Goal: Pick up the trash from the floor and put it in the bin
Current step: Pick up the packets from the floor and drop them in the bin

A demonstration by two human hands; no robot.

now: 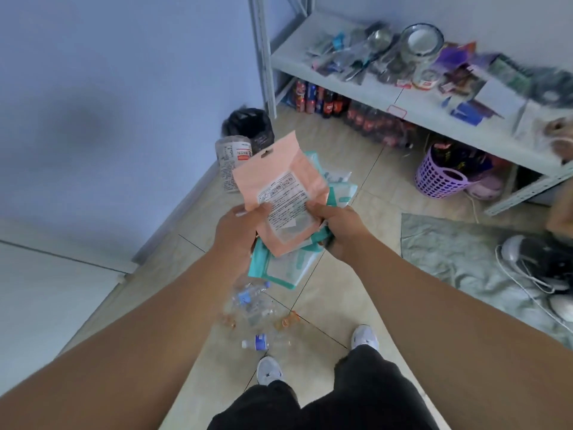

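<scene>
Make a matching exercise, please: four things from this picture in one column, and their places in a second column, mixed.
Things:
1. pink packet
2. black-lined bin
3. purple basket
4. small plastic bottle

Places:
A. under the shelf
B. held in both hands
C. on the floor in front of the shoes
D. in the corner by the wall

Pairs: 1-B, 2-D, 3-A, 4-C

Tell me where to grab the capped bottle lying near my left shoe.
Take the bottle with the blue label across its labelled middle, coming from above. It lies on its side on the floor tiles, cap pointing left, so the round body is exposed from above.
</scene>
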